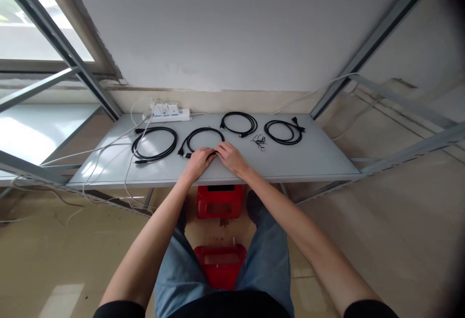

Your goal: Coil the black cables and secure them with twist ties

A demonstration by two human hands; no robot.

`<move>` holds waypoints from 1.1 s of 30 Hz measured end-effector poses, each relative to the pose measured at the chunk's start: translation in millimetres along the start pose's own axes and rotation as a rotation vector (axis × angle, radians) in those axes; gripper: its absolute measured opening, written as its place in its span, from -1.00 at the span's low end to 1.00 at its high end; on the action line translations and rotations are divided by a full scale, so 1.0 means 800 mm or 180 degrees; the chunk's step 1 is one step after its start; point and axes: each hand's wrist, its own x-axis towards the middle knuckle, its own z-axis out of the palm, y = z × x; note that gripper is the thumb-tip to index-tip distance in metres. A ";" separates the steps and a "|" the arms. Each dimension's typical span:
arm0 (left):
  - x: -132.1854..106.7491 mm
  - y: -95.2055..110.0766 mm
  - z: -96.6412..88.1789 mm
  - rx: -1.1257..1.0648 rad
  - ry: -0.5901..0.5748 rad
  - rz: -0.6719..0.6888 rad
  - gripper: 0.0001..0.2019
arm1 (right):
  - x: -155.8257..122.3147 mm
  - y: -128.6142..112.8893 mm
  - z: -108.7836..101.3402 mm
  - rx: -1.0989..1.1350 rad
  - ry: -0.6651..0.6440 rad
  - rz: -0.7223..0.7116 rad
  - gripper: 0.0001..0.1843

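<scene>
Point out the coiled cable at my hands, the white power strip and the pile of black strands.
Coiled cable [208,128]: head view, its far arc.
White power strip [184,114]: head view, right end.
Black strands [259,141]: head view, pile's middle.

The held cable [205,129] looks smooth and plastic-sheathed; the table [276,163] smooth, faintly glossy; jeans [269,255] matt denim; floor [87,245] shiny.

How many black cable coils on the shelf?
4: left coil, in front of the white power strip; second coil, partly covered by the left hand and right hand; third coil, toward the wall; fourth coil, rightmost. No others show.
</scene>
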 end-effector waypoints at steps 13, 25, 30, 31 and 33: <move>-0.002 0.000 0.001 0.0076 0.0060 -0.0055 -0.61 | -0.006 0.007 0.013 -0.0374 0.0169 -0.0116 -0.75; -0.003 0.000 0.001 0.0172 0.0048 0.0028 -0.60 | -0.009 0.009 0.016 -0.0493 0.0251 -0.0156 -0.74; -0.003 0.002 -0.001 0.0173 -0.0002 0.0003 -0.63 | -0.006 0.003 0.009 -0.0498 0.0183 0.0089 -0.75; -0.003 0.002 -0.002 0.0170 -0.0009 0.0000 -0.63 | -0.006 0.002 0.008 -0.0481 0.0152 0.0120 -0.75; -0.003 0.004 -0.003 0.0162 -0.0025 -0.0019 -0.64 | -0.006 -0.001 0.005 -0.0407 0.0080 0.0181 -0.74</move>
